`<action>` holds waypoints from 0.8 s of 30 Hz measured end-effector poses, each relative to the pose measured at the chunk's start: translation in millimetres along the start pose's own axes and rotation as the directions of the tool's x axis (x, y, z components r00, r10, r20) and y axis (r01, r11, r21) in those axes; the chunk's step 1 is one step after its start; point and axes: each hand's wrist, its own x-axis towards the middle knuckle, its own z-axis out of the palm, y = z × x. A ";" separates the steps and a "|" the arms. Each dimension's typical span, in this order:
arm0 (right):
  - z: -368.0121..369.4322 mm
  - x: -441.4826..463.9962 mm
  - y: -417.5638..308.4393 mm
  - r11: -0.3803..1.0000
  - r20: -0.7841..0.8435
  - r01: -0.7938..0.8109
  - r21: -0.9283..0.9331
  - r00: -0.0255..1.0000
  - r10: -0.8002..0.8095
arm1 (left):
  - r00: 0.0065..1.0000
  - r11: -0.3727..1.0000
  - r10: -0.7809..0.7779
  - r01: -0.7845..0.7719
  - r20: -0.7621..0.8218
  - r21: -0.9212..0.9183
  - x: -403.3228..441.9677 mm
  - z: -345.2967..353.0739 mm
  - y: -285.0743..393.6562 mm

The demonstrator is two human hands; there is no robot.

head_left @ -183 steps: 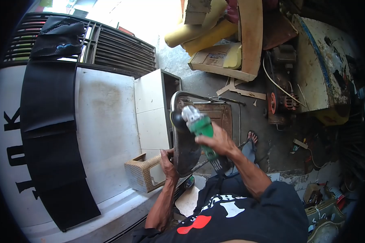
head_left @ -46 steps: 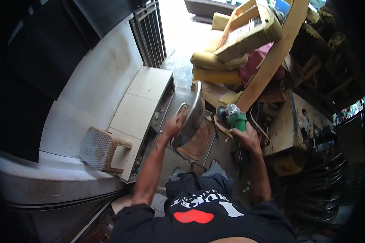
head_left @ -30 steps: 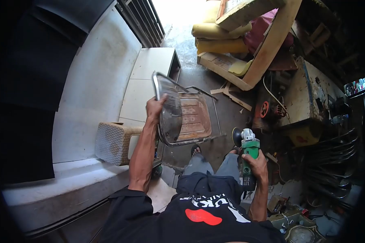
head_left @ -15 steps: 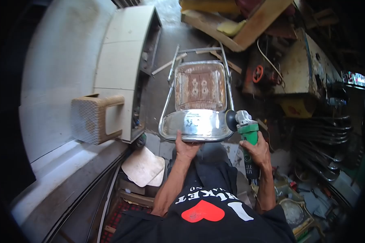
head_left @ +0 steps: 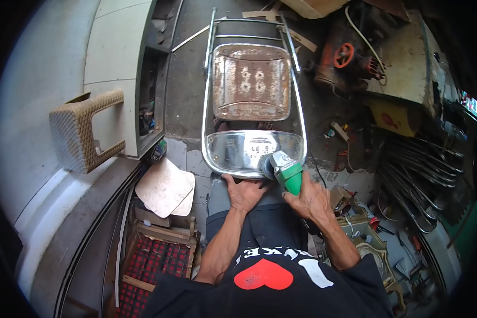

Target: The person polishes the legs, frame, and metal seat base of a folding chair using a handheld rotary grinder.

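A metal folding chair frame lies in front of me, its shiny curved backrest (head_left: 233, 151) toward my body and its rusty seat panel (head_left: 253, 82) beyond. My left hand (head_left: 244, 193) grips the backrest's near rim, thumb spread on the left and fingertips partly hidden beneath the edge. My right hand (head_left: 310, 200) is wrapped round a green angle grinder (head_left: 287, 174). The grinder's dark round disc is at the lower right part of the backrest, close to the rim; whether it touches is hard to tell.
A woven-pattern stool (head_left: 82, 132) stands at left beside a white tiled cabinet (head_left: 111, 58). A compressor with an orange wheel (head_left: 344, 55) is at upper right. Stacked metal tubes (head_left: 413, 180) lie at right. White boards (head_left: 164, 186) and a red-checked wooden frame (head_left: 155, 265) are at lower left.
The chair has turned from edge-on at the left to lie face up before me. My left hand has moved to its near rim, and the grinder has come left onto the backrest area.
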 end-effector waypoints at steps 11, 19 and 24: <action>45.3 30.5 -76.2 0.953 0.123 0.272 -0.131 0.959 -0.257 | 0.967 0.998 -0.066 0.068 0.246 -0.001 20.0 -68.0 10.1; 83.0 51.4 -88.0 0.912 0.037 0.385 -0.142 0.923 -0.384 | 0.985 0.984 -0.157 0.149 0.071 0.101 19.1 -76.8 15.1; 56.8 25.2 -66.0 0.971 0.088 0.189 -0.146 0.980 -0.178 | 0.976 0.953 -0.217 0.216 -0.021 0.211 18.4 -86.4 18.9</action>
